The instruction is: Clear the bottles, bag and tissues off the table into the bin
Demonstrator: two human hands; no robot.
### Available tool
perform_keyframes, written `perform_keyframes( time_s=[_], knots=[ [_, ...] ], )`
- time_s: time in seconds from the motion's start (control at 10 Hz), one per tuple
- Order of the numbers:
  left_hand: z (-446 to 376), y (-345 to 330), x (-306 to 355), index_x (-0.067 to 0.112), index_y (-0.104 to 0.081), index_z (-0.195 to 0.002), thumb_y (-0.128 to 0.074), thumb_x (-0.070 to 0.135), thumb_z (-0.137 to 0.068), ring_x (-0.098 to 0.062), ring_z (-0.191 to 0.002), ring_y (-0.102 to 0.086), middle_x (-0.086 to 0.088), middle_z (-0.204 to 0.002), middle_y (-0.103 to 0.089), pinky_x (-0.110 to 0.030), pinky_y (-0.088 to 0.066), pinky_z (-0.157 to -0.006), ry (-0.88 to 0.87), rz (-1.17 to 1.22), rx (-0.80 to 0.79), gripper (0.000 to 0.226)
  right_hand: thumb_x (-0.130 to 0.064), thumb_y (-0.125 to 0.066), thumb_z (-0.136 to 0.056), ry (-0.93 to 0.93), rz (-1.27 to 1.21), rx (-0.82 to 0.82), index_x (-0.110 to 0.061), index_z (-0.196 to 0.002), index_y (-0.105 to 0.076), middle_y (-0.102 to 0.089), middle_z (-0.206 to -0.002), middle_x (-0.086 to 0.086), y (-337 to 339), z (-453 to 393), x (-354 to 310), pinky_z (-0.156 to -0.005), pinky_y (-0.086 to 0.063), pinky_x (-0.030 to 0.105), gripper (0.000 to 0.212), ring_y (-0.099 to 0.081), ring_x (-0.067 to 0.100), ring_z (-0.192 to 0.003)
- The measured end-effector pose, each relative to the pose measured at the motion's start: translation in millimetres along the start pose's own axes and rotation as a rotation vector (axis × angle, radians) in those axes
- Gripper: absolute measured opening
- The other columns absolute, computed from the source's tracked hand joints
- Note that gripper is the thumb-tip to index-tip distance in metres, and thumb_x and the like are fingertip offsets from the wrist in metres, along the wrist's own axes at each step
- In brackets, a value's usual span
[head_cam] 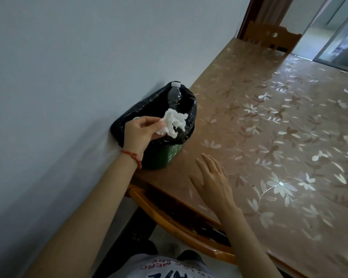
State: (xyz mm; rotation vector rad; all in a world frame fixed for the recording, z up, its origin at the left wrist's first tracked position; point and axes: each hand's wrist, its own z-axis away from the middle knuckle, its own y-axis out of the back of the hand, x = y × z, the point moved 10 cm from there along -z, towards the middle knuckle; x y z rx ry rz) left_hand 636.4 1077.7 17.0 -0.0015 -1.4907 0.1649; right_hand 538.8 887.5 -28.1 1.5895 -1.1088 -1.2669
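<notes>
The left hand (138, 135) is pinching a crumpled white tissue (174, 124) between thumb and fingertips and is holding it directly above the open mouth of the bin (169, 155), which is standing on the table (269, 127) against the wall (68, 57). The right hand (211, 177) is hovering just above or resting lightly on the tabletop near the bin's base, fingers spread and relaxed, holding nothing. Failure risk one: the tissue is light and ragged, so it is likely to cling to the fingertips on release or drift sideways and be landing on the liner's rim or on the table instead of inside. Failure risk two: the bin is sitting close to the table's edge and its contents are standing tall, so a downward push with the left hand could be tipping it; the right hand is placed well to steady it if required. The bin is lined with a black plastic bag (127, 125) folded over its rim. Inside, a clear bottle (174, 96) with a white cap is standing upright, its neck projecting above the rim, and a small green-edged item is showing behind the left hand; its identity cannot be determined. The visible tabletop is carrying no other litter.
</notes>
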Motion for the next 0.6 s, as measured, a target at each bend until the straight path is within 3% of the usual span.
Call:
perform_keyframes(
  time_s=[0.2, 0.3, 0.5, 0.6],
  knots=[
    [-29, 4, 4, 0.003, -0.067, -0.076, -0.068, -0.003, -0.075, -0.008, -0.061, -0.066, -0.005, -0.071, -0.065, -0.02, -0.056, -0.057, 0.008, 0.028, 0.07, 0.006, -0.036, -0.057, -0.088, -0.005, -0.029, -0.025, -0.009, -0.126, -0.053, -0.048, -0.138, 0.014, -4, -2, -4, -0.106, -0.033, 0.042, 0.047, -0.041, 0.029, -0.131],
    [-31, 7, 1, 0.005, -0.067, -0.083, -0.067, 0.002, -0.077, -0.014, -0.073, -0.066, -0.005, -0.078, -0.066, -0.02, -0.057, -0.062, -0.002, 0.044, 0.092, 0.007, -0.035, -0.06, -0.087, -0.003, -0.045, -0.023, -0.008, -0.125, -0.054, -0.049, -0.137, 0.014, -4, -3, -5, -0.106, -0.033, 0.042, 0.047, -0.041, 0.03, -0.131],
    [-5, 9, 18, 0.021, -0.066, -0.084, -0.063, 0.013, -0.083, -0.014, -0.079, -0.068, -0.001, -0.084, -0.069, -0.023, -0.057, -0.068, -0.181, -0.083, 0.05, 0.009, -0.036, -0.059, -0.087, 0.004, -0.058, -0.013, -0.01, -0.126, -0.053, -0.048, -0.138, 0.013, -3, -6, -5, -0.107, -0.03, 0.04, 0.048, -0.041, 0.028, -0.131],
    [30, -3, 12, 0.024, -0.066, -0.088, -0.062, 0.017, -0.084, -0.007, -0.081, -0.066, 0.005, -0.085, -0.068, -0.017, -0.054, -0.071, -0.306, -0.29, -0.055, 0.009, -0.037, -0.057, -0.088, 0.007, -0.051, -0.011, -0.011, -0.128, -0.051, -0.047, -0.139, 0.013, -8, -7, -2, -0.107, -0.03, 0.04, 0.048, -0.04, 0.028, -0.132]
  ],
)
